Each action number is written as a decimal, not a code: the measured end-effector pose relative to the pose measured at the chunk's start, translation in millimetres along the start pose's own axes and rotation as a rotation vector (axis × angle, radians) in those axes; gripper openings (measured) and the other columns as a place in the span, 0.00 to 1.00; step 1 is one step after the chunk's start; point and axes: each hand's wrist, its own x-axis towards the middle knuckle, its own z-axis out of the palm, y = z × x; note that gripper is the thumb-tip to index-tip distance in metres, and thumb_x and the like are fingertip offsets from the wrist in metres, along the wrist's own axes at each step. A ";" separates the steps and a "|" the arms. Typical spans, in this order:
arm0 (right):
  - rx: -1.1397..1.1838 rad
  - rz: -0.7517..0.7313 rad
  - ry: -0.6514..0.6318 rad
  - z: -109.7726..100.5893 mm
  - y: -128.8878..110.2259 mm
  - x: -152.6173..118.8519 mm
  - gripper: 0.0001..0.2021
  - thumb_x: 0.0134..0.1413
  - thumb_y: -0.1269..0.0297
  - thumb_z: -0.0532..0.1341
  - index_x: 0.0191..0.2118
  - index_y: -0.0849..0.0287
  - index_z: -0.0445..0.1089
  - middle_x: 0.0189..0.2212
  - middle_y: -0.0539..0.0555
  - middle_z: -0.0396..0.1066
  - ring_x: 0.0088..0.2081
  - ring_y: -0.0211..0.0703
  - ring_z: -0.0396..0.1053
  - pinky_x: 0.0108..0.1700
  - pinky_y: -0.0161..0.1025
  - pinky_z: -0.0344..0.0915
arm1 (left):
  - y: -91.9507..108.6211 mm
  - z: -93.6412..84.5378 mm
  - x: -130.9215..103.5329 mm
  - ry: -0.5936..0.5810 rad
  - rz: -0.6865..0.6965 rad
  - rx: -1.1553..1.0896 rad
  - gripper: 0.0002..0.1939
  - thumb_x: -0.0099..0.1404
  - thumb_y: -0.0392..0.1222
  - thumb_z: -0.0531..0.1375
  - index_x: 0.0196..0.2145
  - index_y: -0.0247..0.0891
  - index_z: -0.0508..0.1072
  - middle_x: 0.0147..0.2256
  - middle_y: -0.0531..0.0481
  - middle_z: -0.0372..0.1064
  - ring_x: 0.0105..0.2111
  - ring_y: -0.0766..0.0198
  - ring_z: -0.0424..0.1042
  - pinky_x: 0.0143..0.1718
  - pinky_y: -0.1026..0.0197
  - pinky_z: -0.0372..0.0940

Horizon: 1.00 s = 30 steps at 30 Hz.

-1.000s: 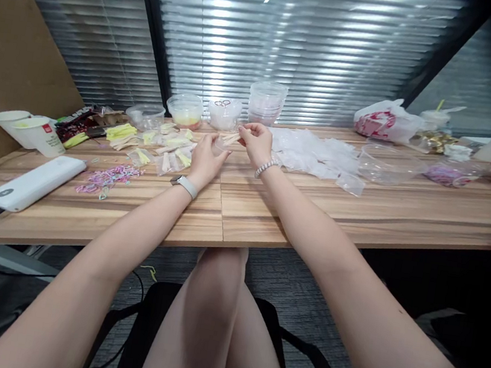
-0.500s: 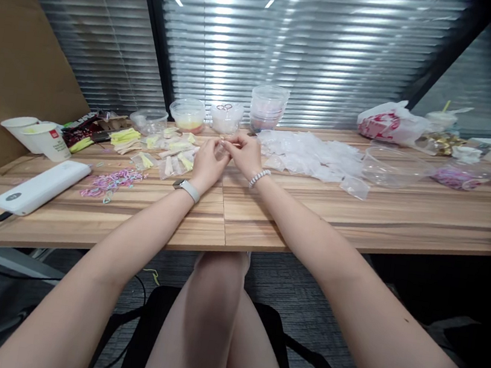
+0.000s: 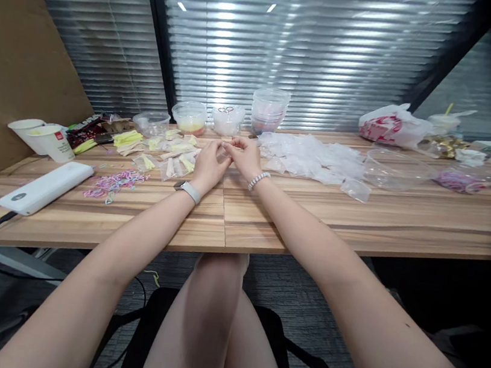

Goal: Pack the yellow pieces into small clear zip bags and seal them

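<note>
Over the middle of the table, my left hand (image 3: 210,165) and my right hand (image 3: 245,158) meet at the fingertips. Both are closed on a small clear plastic bag (image 3: 221,153), mostly hidden by the fingers. Left of my left hand lie several small clear bags with yellow and cream strips (image 3: 178,165) in them. Right of my right hand spreads a pile of empty-looking clear bags (image 3: 313,157). Loose pink, purple and pale green little bands (image 3: 117,183) are scattered on the tabletop at the left.
A white power bank (image 3: 46,186) with a black cable lies front left, near two paper cups (image 3: 57,144). Clear plastic tubs (image 3: 189,118) line the back; one holds scissors (image 3: 226,110). A clear container (image 3: 398,169) and a red-and-white bag (image 3: 393,127) stand at the right.
The view has shifted slightly, so the table things appear a little further right. Both hands stay together at the same spot, with only slight finger movement.
</note>
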 end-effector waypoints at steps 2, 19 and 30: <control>-0.050 -0.042 0.045 -0.8 -2.2 0.2 0.10 0.53 0.58 0.65 0.30 0.60 0.73 0.35 0.53 0.74 0.42 0.45 0.71 0.52 0.43 0.64 | -0.5 -0.9 0.0 0.005 -0.018 0.024 0.16 0.63 0.43 0.64 0.48 0.39 0.69 0.46 0.44 0.71 0.49 0.53 0.69 0.50 0.52 0.63; -0.602 -0.213 -0.226 -27.1 19.2 -2.2 0.28 0.63 0.60 0.55 0.64 0.71 0.57 0.59 0.67 0.61 0.62 0.54 0.58 0.65 0.47 0.54 | -5.7 0.4 -1.1 -0.034 -0.108 0.203 0.22 0.66 0.51 0.58 0.53 0.35 0.69 0.46 0.36 0.68 0.51 0.47 0.67 0.54 0.46 0.61; -0.685 -0.081 -0.459 -25.2 19.1 -12.0 0.34 0.63 0.51 0.56 0.68 0.68 0.54 0.63 0.67 0.58 0.64 0.59 0.56 0.65 0.53 0.55 | -50.8 -71.0 30.7 0.122 -0.242 0.327 0.22 0.64 0.49 0.60 0.52 0.34 0.66 0.48 0.32 0.66 0.55 0.41 0.63 0.58 0.40 0.56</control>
